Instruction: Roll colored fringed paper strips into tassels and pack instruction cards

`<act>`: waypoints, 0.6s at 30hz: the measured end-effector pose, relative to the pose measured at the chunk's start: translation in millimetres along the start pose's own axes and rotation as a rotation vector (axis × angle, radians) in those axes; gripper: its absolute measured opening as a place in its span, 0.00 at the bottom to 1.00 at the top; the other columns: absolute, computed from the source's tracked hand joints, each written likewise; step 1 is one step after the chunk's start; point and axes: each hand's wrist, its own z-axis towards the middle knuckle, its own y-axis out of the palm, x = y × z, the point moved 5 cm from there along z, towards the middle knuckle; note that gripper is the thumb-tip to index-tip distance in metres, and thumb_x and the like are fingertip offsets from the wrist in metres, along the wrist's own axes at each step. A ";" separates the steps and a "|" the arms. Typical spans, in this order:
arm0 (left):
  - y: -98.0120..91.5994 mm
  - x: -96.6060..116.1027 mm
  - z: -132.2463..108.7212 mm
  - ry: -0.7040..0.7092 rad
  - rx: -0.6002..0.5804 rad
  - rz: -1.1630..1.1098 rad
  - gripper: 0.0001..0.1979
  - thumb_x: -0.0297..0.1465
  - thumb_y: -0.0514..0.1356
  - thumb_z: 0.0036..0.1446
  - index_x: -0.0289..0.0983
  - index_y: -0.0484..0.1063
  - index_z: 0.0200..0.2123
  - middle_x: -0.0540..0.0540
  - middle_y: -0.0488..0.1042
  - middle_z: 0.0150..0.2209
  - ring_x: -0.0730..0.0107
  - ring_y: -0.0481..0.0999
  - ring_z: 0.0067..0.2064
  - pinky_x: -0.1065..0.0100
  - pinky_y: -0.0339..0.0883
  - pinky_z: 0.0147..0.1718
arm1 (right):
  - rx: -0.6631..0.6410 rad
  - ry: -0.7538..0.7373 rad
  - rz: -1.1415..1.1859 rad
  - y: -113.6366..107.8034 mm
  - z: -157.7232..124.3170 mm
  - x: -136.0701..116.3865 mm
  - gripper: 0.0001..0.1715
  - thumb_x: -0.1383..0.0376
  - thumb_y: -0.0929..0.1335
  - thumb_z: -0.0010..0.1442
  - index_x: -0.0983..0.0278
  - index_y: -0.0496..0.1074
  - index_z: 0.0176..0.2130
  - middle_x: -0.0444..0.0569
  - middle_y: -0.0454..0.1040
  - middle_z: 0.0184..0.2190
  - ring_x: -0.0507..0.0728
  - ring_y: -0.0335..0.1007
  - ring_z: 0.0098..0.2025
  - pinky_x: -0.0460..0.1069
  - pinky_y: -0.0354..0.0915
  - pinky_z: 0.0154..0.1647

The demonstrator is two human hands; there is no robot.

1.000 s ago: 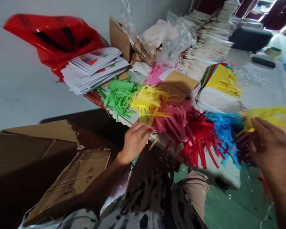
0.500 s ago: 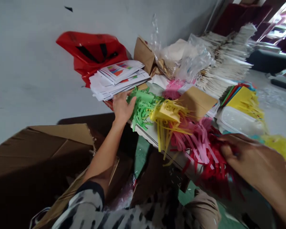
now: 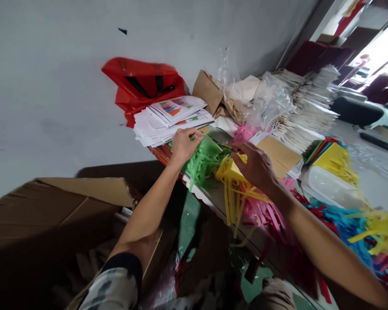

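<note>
A bunch of green cut-paper fringe (image 3: 203, 162) is lying at the middle of the frame, and a folded yellow cut-paper fringe (image 3: 230, 171) is sitting just beside it, its long strips hanging toward the bottom of the frame. The person's left hand (image 3: 185, 146) is reaching in from the lower left, its fingers (image 3: 196, 135) curled narrowly and pinching at the green fringe's upper edge. The right hand (image 3: 255, 167) is coming in from the lower right, its fingers (image 3: 236, 150) bent over the yellow fringe's fold and touching it; whether they are gripping, I cannot tell. A pink paper fringe (image 3: 265, 215) is lying next to the yellow strips, with a blue paper fringe (image 3: 341, 226) further right. A stack of printed white sheets (image 3: 171, 125) is lying above the left hand, a red plastic bag (image 3: 142, 84) is sitting behind it at upper left, and a brown cardboard box (image 3: 61, 219) is standing at lower left.
</note>
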 end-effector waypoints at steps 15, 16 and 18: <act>-29.0 141.0 -37.4 0.266 -0.298 -0.841 0.18 0.41 0.71 0.59 0.41 0.68 0.42 0.50 0.83 0.34 0.66 0.84 0.36 0.64 0.78 0.41 | 0.511 -0.085 0.339 -86.4 -4.9 -14.5 0.09 0.59 0.70 0.68 0.60 0.81 0.42 0.48 0.82 0.39 0.57 0.77 0.41 0.54 0.73 0.48; -28.9 154.9 -39.8 0.292 -0.303 -0.863 0.18 0.40 0.72 0.59 0.41 0.67 0.42 0.51 0.83 0.34 0.66 0.85 0.36 0.64 0.78 0.40 | 0.548 -0.084 0.327 -101.6 -14.0 -15.1 0.09 0.58 0.70 0.69 0.59 0.80 0.42 0.48 0.82 0.40 0.58 0.78 0.42 0.56 0.73 0.49; -27.9 183.0 -45.3 0.335 -0.311 -0.873 0.18 0.37 0.71 0.59 0.42 0.66 0.44 0.52 0.83 0.33 0.67 0.85 0.35 0.65 0.78 0.37 | 0.569 -0.089 0.358 -129.5 -32.8 -16.4 0.10 0.55 0.70 0.69 0.57 0.80 0.42 0.48 0.82 0.42 0.59 0.78 0.46 0.58 0.73 0.52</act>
